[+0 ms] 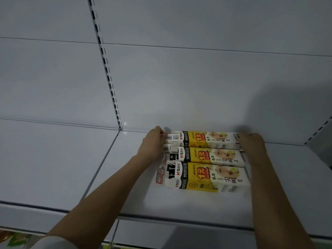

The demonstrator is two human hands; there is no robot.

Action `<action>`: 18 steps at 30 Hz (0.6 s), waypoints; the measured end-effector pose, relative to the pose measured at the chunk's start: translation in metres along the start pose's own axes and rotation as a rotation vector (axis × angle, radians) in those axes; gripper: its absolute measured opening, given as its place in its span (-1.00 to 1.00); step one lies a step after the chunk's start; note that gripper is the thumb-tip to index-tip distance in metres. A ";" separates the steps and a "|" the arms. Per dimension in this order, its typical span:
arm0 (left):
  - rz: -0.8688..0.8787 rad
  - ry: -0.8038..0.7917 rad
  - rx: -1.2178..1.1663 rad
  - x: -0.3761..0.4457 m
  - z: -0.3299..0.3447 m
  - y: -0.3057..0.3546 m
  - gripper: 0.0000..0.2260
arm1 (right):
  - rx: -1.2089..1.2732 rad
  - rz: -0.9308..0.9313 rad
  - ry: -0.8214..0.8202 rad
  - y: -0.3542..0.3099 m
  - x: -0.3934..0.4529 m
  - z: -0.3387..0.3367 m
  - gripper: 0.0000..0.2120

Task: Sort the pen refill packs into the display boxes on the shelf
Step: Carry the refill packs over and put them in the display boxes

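Three display boxes [208,160] of glossy printed cardboard lie side by side on the shelf [179,202], each a long flat rectangle banded white, black and yellow, with red price marks and small barcodes. They sit in a row running from the shelf's back wall [179,87] toward its front edge, their long sides touching. Whether pen refill packs lie inside them cannot be told, since only the printed faces show.

Both hands reach in from below on bare forearms. Left hand [152,142] sits at the left end of the rearmost box, its fingers [159,131] curled round that end. Right hand [253,142] sits at the right end of the same box; how its fingers lie is too blurred to tell.

Smooth, pale grey painted metal makes up the shelf and back wall. A slotted upright [106,69] with dark notches runs down the wall, left of the boxes. Green and yellow packaging [16,238] shows blurred at the bottom left, below the shelf edge.
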State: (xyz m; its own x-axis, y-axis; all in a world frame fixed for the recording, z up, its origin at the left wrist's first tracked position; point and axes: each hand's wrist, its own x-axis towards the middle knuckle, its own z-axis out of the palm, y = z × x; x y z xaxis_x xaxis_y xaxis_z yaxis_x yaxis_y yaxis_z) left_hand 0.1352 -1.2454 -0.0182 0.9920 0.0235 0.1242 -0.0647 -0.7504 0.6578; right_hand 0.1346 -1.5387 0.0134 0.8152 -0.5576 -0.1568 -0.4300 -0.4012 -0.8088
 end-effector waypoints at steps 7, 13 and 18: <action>-0.023 0.067 -0.124 0.007 0.007 0.011 -0.84 | 0.106 -0.194 0.028 0.020 -0.002 -0.003 -0.83; -0.037 0.118 -0.164 0.007 0.016 0.015 -0.80 | 0.073 -0.230 0.041 0.027 -0.004 -0.002 -0.76; 0.069 0.081 -0.160 0.005 0.011 0.006 -0.78 | 0.206 -0.192 -0.004 0.035 -0.003 -0.005 -0.73</action>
State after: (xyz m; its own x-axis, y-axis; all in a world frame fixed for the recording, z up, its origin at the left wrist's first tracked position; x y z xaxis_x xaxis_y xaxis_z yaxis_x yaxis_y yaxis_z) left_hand 0.1414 -1.2574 -0.0221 0.9730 0.0331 0.2284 -0.1553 -0.6379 0.7543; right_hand 0.1152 -1.5552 -0.0116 0.8756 -0.4829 0.0086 -0.1799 -0.3426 -0.9221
